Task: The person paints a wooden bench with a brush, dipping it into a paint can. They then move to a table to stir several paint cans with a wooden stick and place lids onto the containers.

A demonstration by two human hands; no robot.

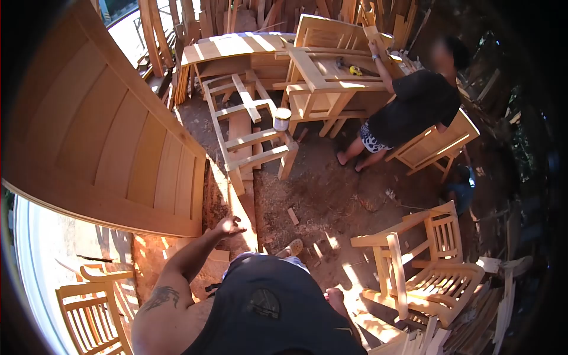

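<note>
My left hand hangs in front of me with its fingers loosely bent and apart, holding nothing that I can see. It is nearest to the lower corner of a large wooden panel door, without clearly touching it. Low at my right side, my right hand shows only in part beside my dark shirt; its fingers are mostly hidden. Ahead stands a bare wooden frame with legs and crossbars, and a can rests on it.
A person in a dark shirt stands at a wooden workpiece with a yellow tool on it. Unfinished wooden chairs stand at right, another chair at lower left. A wood offcut lies on the dirt floor.
</note>
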